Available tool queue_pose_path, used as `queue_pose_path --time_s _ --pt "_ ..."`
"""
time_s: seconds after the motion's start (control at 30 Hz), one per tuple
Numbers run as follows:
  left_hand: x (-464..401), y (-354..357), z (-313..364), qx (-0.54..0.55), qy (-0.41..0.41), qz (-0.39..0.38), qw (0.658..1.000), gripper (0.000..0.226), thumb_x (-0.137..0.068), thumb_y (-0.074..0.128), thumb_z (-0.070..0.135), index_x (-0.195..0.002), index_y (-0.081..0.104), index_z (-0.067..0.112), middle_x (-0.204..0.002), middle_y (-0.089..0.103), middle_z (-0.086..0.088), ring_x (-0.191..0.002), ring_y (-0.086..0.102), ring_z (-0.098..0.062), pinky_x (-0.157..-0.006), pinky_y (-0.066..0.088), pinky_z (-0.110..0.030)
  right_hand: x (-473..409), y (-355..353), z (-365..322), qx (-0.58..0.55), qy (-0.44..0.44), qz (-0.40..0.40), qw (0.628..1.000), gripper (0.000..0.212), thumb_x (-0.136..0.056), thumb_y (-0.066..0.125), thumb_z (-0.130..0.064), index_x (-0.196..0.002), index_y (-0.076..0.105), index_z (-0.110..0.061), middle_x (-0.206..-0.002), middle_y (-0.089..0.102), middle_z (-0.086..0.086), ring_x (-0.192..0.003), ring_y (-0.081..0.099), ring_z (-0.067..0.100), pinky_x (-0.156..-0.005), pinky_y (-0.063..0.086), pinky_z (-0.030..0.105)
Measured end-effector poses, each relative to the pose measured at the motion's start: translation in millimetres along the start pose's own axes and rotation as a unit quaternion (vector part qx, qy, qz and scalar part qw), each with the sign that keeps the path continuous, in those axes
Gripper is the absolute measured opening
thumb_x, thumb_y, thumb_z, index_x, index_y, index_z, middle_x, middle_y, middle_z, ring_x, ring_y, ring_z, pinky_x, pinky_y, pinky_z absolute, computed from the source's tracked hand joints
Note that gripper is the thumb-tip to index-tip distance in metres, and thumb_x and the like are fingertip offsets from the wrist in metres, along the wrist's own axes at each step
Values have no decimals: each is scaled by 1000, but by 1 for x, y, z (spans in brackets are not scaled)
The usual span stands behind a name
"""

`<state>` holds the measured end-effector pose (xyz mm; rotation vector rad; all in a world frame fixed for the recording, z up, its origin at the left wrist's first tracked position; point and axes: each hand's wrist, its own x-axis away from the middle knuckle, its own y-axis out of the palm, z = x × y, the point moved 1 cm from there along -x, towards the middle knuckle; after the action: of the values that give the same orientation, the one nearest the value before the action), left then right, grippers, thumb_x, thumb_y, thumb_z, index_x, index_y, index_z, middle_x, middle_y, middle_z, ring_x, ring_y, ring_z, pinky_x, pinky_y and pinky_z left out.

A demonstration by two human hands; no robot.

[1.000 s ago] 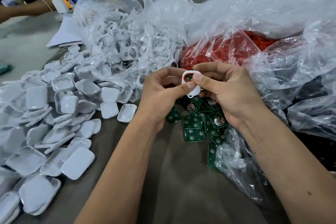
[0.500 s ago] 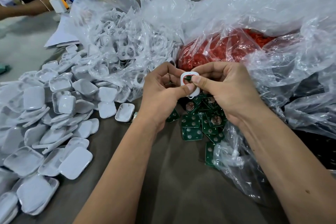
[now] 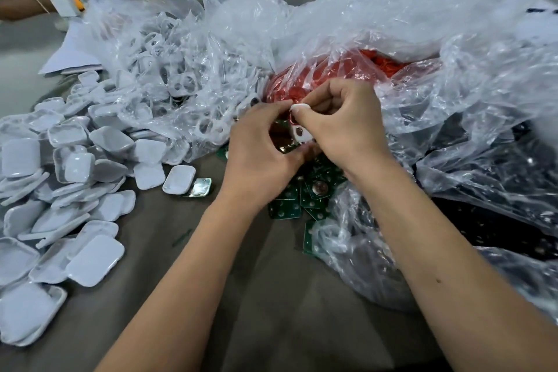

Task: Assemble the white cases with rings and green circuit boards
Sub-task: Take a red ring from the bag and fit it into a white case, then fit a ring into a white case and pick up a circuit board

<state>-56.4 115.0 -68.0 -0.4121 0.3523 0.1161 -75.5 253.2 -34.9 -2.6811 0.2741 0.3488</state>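
Bags take up most of the back of the grey table (image 3: pixel 271 296). One clear plastic bag (image 3: pixel 157 63) on the left holds a heap of white case frames with round holes, and it spills toward the loose pile of white case halves (image 3: pixel 75 175) lying on the table at the left edge. Next to it, a second clear bag (image 3: pixel 422 48) is bunched up over a mass of red rings (image 3: pixel 356 65) (they show through the film as one red lump, too blurred to pick out singly).

Both hands meet in front of that red heap. The left hand (image 3: pixel 259 154) and the right hand (image 3: pixel 347 127) have their fingers curled round a small white case (image 3: pixel 300 127), pinching it between thumbs and fingertips, so it sits up off the table between the two hands. A dark round hole shows in its face, with a bit of red at its upper edge.

Under the hands lies a scatter of green circuit boards (image 3: pixel 285 208), some of them tucked into the mouth of a smaller clear bag (image 3: pixel 347 251) by the right forearm. One shiny board (image 3: pixel 200 187) sits apart, touching a white case half.
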Motion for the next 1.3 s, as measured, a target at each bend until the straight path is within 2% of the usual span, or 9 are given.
queue_pose_path --time_s 0.17,0.27,0.43,0.53,0.67,0.8,0.97,1.1,1.3 --pt "7 12 14 3 20 18 1000 24 -76 84 25 -98 77 30 -81 74 19 -74 70 0 -63 53 -17 1 -44 -27 121 -65 -205 969 11 -85 86 -27 -85 81 -18 -77 76 -5 -72 73 7 -77 63 31" --pt "7 14 22 -2 22 -16 1000 24 -76 87 42 -95 77 30 -74 72 18 -61 65 1 -54 50 -14 -5 -85 -35 191 -85 -221 953 15 -87 83 -32 -80 79 -20 -71 75 -6 -66 72 6 -69 63 27" --pt "-6 28 41 114 -73 -22 991 11 -95 69 22 -101 72 31 -87 75 13 -78 70 -3 -79 60 -30 -2 -139 -26 341 116 -412 837 12 -91 78 -9 -79 78 -6 -67 77 5 -60 76 16 -57 62 28" --pt "-10 50 52 232 -150 -44 960 28 -103 52 10 -109 73 26 -85 75 21 -69 66 -1 -77 54 -24 14 -134 -21 421 146 -425 788 10 -86 84 -17 -82 78 -10 -65 76 0 -62 76 11 -62 62 28" --pt "-7 74 65 335 -229 -12 914 29 -105 45 10 -112 73 12 -82 75 -3 -60 63 -11 -52 50 -24 30 -117 -25 533 66 -395 746 34 -72 94 -40 -84 74 -15 -65 74 -5 -60 73 13 -67 61 30" --pt "2 78 65 335 -229 -33 914 32 -100 64 40 -111 69 10 -76 62 -8 -56 55 -17 -49 46 -29 33 -109 -22 516 82 -399 753 33 -75 94 -28 -83 70 -7 -69 74 2 -59 74 17 -63 62 32" --pt "5 64 59 324 -238 -45 914 23 -106 55 21 -94 70 9 -81 71 -7 -65 64 -14 -71 55 -33 15 -124 -17 456 104 -417 780 20 -88 83 -25 -77 72 -14 -62 75 -1 -60 76 13 -73 65 37" --pt "3 49 52 355 -248 -44 900 27 -110 44 16 -104 67 4 -98 79 -11 -79 74 -18 -85 62 -39 2 -137 -17 375 159 -393 824 19 -101 68 -19 -85 73 -9 -72 77 10 -72 78 30 -53 60 32" --pt "1 24 30 242 -177 -29 954 29 -109 45 13 -98 70 7 -82 78 -10 -60 71 -19 -47 48 -21 -7 -146 -44 311 40 -236 920 30 -96 72 -20 -68 75 -10 -62 74 4 -50 72 16 -40 50 20"
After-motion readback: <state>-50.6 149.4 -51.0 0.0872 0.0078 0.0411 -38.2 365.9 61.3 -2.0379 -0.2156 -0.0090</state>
